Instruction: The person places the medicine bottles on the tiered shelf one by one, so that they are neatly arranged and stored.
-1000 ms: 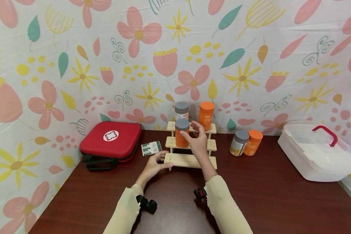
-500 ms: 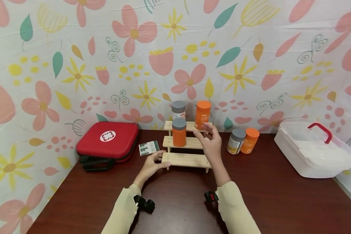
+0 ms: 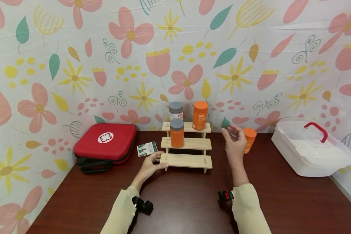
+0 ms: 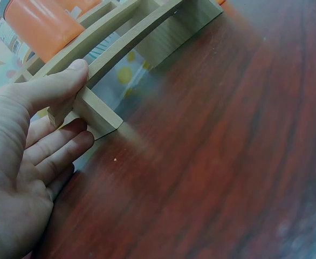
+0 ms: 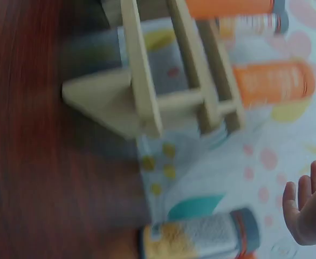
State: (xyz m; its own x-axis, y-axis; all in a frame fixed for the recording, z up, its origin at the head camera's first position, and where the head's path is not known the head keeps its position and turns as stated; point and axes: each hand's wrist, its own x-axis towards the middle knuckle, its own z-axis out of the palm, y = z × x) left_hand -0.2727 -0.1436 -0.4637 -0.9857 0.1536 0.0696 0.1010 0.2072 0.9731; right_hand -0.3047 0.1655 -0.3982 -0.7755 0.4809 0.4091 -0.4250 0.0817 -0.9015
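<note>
R hand [image 3: 235, 144] reaching for bottles at 3 o'clock of the wooden rack [image 3: 186, 160].
Grey-capped bottle [image 5: 201, 237] w/ orange bottle [image 3: 249, 139] beside it: prob. light, stiff, slick plastic; grip mid-body. Both upright, long axis vertical. R fingers spread wide, holding nothing; L hand [image 3: 150, 164] pinches rack's low step.

My head view is bright, even and sharp, edges bowed; my right wrist view smears with motion blur.
</note>
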